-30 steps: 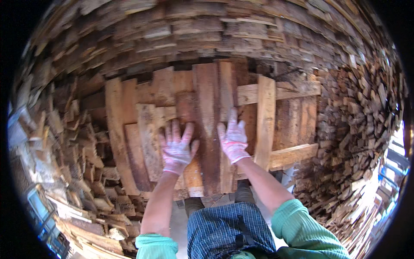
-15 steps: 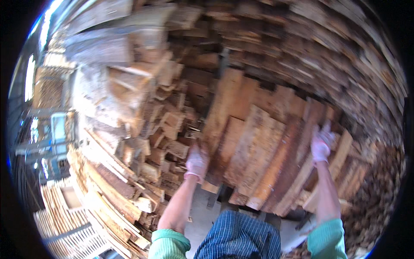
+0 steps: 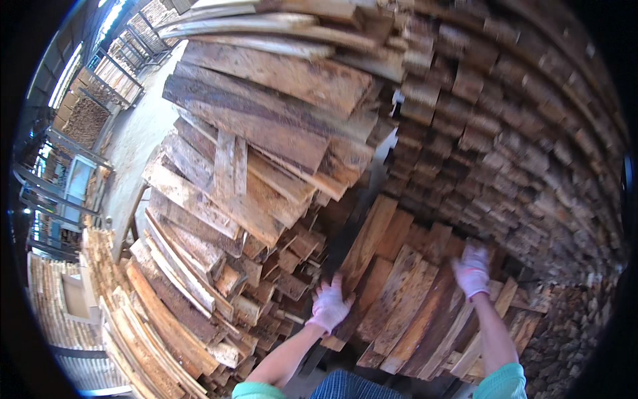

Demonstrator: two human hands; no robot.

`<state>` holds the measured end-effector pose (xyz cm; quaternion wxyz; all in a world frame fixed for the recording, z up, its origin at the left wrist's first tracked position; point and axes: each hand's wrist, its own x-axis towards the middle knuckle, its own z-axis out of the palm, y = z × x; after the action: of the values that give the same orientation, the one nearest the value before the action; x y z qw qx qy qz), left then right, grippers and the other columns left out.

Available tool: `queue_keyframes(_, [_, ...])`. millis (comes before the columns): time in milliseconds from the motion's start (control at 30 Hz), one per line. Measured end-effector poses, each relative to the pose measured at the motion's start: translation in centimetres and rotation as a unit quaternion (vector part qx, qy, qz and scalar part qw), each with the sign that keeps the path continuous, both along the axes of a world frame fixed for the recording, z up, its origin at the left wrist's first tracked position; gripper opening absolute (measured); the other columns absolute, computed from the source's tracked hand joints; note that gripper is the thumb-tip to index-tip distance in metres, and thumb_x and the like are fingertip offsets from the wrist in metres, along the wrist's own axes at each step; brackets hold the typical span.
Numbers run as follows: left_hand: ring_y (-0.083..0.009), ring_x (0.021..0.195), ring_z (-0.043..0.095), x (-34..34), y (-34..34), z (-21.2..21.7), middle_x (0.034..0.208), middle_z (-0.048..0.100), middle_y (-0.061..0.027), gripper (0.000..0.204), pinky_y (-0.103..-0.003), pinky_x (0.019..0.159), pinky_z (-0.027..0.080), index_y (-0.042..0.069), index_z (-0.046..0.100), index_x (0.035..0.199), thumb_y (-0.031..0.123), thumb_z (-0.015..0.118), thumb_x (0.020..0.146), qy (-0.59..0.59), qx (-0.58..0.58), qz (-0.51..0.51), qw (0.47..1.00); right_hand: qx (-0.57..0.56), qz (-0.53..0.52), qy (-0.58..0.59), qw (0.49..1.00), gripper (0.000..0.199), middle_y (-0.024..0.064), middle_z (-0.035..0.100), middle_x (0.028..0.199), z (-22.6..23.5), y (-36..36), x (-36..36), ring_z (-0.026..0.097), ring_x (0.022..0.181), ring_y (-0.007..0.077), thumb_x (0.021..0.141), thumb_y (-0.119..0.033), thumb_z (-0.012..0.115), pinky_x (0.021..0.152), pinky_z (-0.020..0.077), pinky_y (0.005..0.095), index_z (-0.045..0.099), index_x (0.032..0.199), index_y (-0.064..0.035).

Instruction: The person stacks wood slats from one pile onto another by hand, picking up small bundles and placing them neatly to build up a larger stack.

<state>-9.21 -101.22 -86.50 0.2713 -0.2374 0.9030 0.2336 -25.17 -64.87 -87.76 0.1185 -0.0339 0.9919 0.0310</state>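
Observation:
Rough brown boards (image 3: 399, 302) lie side by side in a low stack in front of me. My left hand (image 3: 330, 306), in a pale pinkish glove, is at the stack's left edge with its fingers spread. It holds nothing, and I cannot tell whether it presses on the outermost board (image 3: 370, 236). Over the right part of the stack is my right hand (image 3: 472, 274), gloved alike. Its thumb stands apart from the fingers, which are somewhat blurred, and no board shows in its grasp.
A large uneven pile of planks (image 3: 252, 113) rises to the left, its board ends facing the stack. Tall rows of stacked boards (image 3: 478, 146) stand close behind and on the right. Pale strips (image 3: 143, 332) lie at lower left. A concrete floor (image 3: 143, 106) runs past metal racks farther off.
The view has swung left and upward, bringing more of the plank pile in. My left hand has opened wider at the stack's edge; the right hand stays over its right part.

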Motion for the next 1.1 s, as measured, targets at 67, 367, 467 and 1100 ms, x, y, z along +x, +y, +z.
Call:
queue_keyframes(67, [-0.0466,0.132,0.046,1.1,-1.3,3.5,0.142,0.046,-0.0282,0.072,-0.051,0.108,0.042,0.014,0.041,0.148,0.025,0.074,0.085,0.323,0.104,-0.011,0.941,-0.287,-0.026,-0.155,0.945,0.077,0.0281,0.037,0.156,13.0,-14.1,-2.4,0.036,0.145,0.0434,0.095,-0.046,0.06,0.12,0.0295,0.0451,0.037,0.152,-0.0008])
queue_keyframes(367, [-0.0374,0.131,0.053,-16.8,-15.4,22.8,0.148,0.047,-0.0275,0.111,-0.041,0.104,0.045,0.0,0.019,0.158,0.079,0.051,0.086,0.234,0.242,0.292,0.895,-0.629,-0.002,0.055,0.776,0.076,0.0119,0.042,0.156,18.8,-32.3,-12.9,0.04,0.141,0.0238,0.103,-0.054,0.051,0.117,0.0293,0.0305,0.026,0.16,-0.0101])
queue_keyframes(467, [-0.0365,0.13,0.055,-18.5,-15.0,25.1,0.148,0.05,-0.024,0.121,-0.042,0.097,0.052,0.003,0.016,0.161,0.086,0.053,0.08,0.163,0.215,0.266,0.925,-0.726,-0.079,-0.063,0.681,0.074,0.0074,0.046,0.152,19.2,-32.0,-11.8,0.043,0.135,0.0195,0.102,-0.055,0.053,0.108,0.0388,0.0324,0.03,0.16,-0.0172])
queue_keyframes(1100, [-0.0251,0.119,0.063,-3.3,-18.4,17.0,0.13,0.065,-0.0081,0.073,-0.046,0.105,0.052,0.009,0.055,0.137,0.045,0.084,0.081,0.287,0.719,0.399,0.491,-0.504,0.111,-0.14,0.845,0.069,0.0212,0.06,0.136,32.5,-36.5,-5.7,0.056,0.127,0.0269,0.097,-0.052,0.06,0.109,0.0425,0.0344,0.047,0.144,-0.0033])
